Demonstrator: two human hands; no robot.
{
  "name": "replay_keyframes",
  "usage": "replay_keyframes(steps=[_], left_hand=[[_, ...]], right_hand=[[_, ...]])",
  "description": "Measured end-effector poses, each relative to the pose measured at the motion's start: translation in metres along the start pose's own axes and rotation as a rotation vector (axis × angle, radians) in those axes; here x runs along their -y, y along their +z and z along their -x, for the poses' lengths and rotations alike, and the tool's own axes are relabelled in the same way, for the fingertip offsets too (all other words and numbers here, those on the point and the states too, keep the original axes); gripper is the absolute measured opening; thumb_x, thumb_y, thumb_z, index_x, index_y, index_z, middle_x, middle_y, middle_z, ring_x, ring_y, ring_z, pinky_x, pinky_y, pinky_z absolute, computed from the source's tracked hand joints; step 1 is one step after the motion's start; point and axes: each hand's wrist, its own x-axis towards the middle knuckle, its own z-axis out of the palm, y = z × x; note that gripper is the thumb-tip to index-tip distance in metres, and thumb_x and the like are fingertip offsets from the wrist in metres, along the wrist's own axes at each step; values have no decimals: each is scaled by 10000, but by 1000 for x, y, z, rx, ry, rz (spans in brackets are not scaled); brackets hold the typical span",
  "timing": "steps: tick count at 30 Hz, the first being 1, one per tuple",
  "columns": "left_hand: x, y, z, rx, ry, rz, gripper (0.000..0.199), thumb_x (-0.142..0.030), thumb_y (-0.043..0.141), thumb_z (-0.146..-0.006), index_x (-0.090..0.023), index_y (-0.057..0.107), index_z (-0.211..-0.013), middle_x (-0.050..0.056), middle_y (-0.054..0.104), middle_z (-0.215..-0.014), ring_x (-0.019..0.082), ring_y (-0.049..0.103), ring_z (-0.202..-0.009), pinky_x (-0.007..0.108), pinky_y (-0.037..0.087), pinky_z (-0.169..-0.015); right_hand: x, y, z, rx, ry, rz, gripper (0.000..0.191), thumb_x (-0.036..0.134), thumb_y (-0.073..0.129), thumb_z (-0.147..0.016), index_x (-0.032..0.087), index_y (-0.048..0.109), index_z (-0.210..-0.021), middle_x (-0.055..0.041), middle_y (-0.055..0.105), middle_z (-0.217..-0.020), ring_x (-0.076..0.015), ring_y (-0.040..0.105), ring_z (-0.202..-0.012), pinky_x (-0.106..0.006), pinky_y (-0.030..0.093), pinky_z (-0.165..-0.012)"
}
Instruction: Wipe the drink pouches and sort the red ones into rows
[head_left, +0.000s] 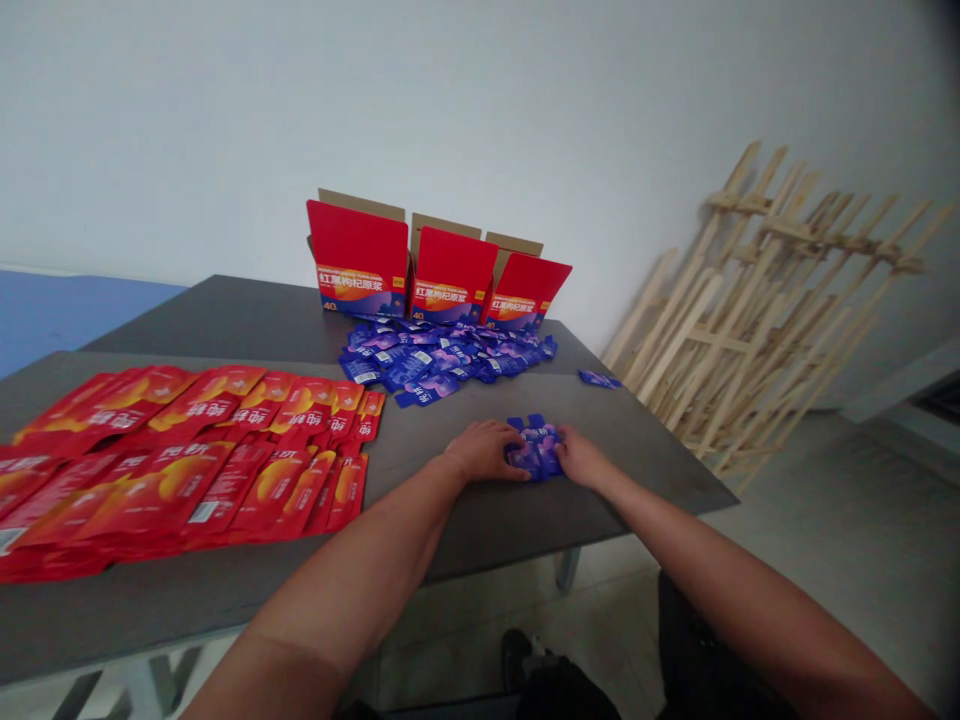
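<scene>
Two or so small blue-purple spouted pouches (pixel 535 450) lie side by side on the dark table, between my hands. My left hand (pixel 489 450) closes on their left edge, thumb at the near side and fingers at the far side. From the right, my right hand (pixel 581 456) pinches the other edge with curled fingers. Beyond them spreads a loose heap of the same blue pouches (pixel 442 358). One single blue pouch (pixel 599 379) lies apart near the table's right edge. The exact number in my hands is hard to make out.
Three red cartons (pixel 450 287) with raised flaps stand behind the blue heap. Overlapping rows of red-orange pouches (pixel 169 490) cover the table's left side. Wooden easel-like frames (pixel 720 335) lean against the wall at right. The grey table (pixel 675 475) ends close to my body.
</scene>
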Motion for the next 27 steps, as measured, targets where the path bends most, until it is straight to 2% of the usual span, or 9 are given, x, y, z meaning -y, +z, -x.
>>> replay_keyframes(steps=[3, 8, 12, 19, 23, 25, 27], left_hand=[[-1, 0, 0, 20, 38, -1, 605, -685, 626, -698, -293, 625, -1158, 28, 565, -1311, 262, 479, -1216, 379, 364, -1003], [-1, 1, 1, 17, 67, 14, 619, -715, 583, -718, -292, 633, -1167, 47, 597, -1216, 262, 512, -1141, 379, 374, -979], [0, 4, 0, -5, 41, 9, 717, -750, 560, -705, -323, 573, -1281, 65, 583, -1191, 280, 496, -1139, 401, 369, -986], [0, 4, 1, -4, 24, 11, 657, -752, 560, -703, -322, 638, -1193, 68, 574, -1166, 282, 502, -1112, 410, 388, -968], [-3, 1, 2, -55, 29, 71, 619, -729, 468, -790, -308, 625, -1216, 65, 569, -1183, 250, 502, -1119, 384, 383, -997], [-4, 0, 2, -102, 2, 97, 595, -686, 377, -863, -276, 620, -1219, 72, 570, -1173, 230, 499, -1127, 361, 382, -1007], [-3, 1, 0, -144, -71, 96, 590, -646, 317, -903, -236, 624, -1195, 84, 579, -1143, 225, 507, -1112, 357, 391, -999]], right_hand=[[-5, -6, 5, 71, -62, -6, 465, 160, 489, -878, 104, 475, -1339, -165, 641, -1192, -238, 616, -1060, -303, 428, -906], [-11, -20, 8, 232, -78, -141, 559, 136, 497, -852, 117, 399, -1402, -80, 671, -990, -168, 604, -835, -258, 440, -753], [-10, -24, 10, 300, -122, -176, 580, 129, 522, -818, 134, 419, -1389, -34, 638, -888, -132, 554, -752, -231, 418, -687], [-10, -28, 8, 355, -150, -152, 650, 164, 561, -810, 138, 377, -1433, -42, 659, -890, -148, 573, -753, -245, 434, -691], [-29, -35, -15, 468, -83, -132, 726, 298, 587, -854, 134, 281, -1491, -28, 664, -766, -150, 582, -608, -254, 444, -606], [-42, -38, -38, 429, -30, -125, 639, 349, 592, -862, 136, 396, -1433, -39, 673, -752, -152, 593, -588, -259, 458, -615], [-55, -40, -67, 297, 25, -64, 482, 351, 575, -874, 129, 541, -1301, -77, 692, -835, -172, 631, -684, -269, 479, -692]])
